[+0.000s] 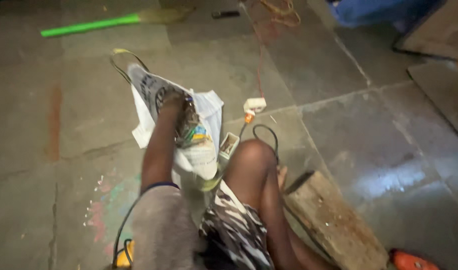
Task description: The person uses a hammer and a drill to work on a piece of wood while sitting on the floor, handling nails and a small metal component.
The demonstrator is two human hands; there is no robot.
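Left hand (pixel 175 102) reaching into a crumpled white printed plastic bag (pixel 199 145) on the grey stone tile floor (pixel 339 125); frame blurred.

Left arm extends forward from a grey sleeve (pixel 164 230), wrist at the bag mouth. Fingers look curled on the bag's upper edge, but how tight, or whether anything inside is held: cannot tell. Right hand not visible. Bag's long axis runs from upper left to lower right, top end pointing away from the person, lower end near the bent knee (pixel 256 152). Bag sits just left of centre, touching the arm. Small white open box (pixel 229 145) just right of bag; white plug adapter (pixel 255 105) with thin red wire beyond it. Black cable (pixel 266 131) loops by the knee. Weathered wooden block (pixel 334 220) lies right of the leg, angled diagonally. Green stick (pixel 89 26) far off, top left.
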